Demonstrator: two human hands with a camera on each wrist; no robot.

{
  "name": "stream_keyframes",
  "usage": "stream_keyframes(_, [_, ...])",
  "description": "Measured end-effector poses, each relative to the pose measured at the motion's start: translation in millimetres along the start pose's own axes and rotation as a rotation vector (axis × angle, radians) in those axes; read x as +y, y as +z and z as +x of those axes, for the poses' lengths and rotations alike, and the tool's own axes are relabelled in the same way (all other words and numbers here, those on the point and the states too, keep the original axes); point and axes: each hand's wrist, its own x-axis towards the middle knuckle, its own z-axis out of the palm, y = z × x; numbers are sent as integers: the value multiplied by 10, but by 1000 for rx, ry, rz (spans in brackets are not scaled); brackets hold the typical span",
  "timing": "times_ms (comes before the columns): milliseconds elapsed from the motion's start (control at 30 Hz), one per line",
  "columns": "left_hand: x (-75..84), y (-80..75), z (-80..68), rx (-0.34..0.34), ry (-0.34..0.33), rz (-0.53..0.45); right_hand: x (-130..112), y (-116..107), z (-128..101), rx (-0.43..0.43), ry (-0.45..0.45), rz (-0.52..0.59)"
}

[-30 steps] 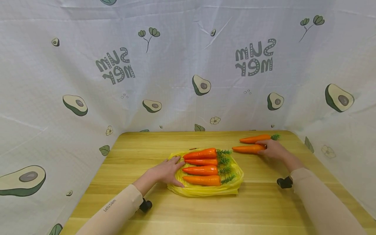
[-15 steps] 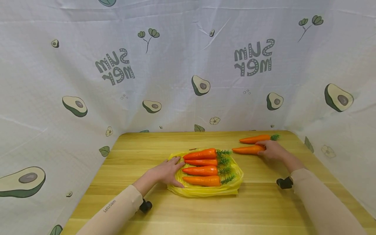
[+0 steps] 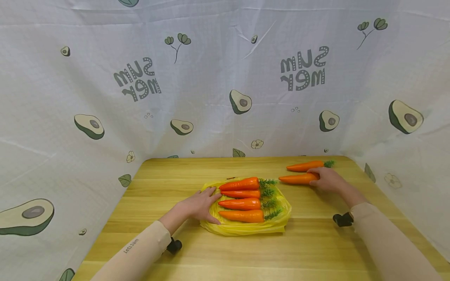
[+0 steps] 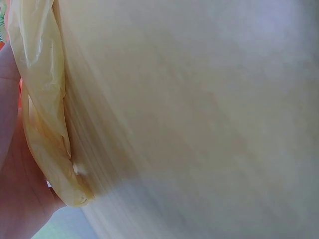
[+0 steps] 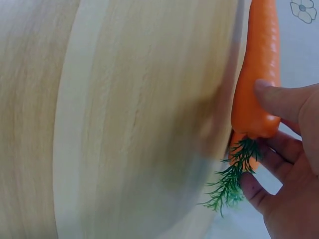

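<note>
While the right hand [image 3: 327, 178] curls its thumb and fingers round the fat leafy end of a carrot [image 3: 299, 179], that carrot lies flat at about 2 o'clock on the table [image 3: 168, 183], smooth bright orange with a green tuft. Another carrot [image 3: 305, 166] sits just beyond it. Over at the middle, the left hand [image 3: 198, 205] lies flat, fingers spread, pressing the 9 o'clock edge of a yellow bag [image 3: 246, 228] with four carrots [image 3: 242, 197] on it.
</note>
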Motion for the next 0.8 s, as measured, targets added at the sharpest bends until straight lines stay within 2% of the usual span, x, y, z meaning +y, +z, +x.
stream_keyframes(400, [21, -30, -15, -12, -9, 1, -38, -76, -27, 2, 40, 9])
stream_keyframes(567, [23, -35, -12, -12, -9, 3, -72, -121, -36, -8, 80, -19])
stream_keyframes(800, [19, -39, -18, -9, -4, -5, -129, -207, -24, 18, 21, -103])
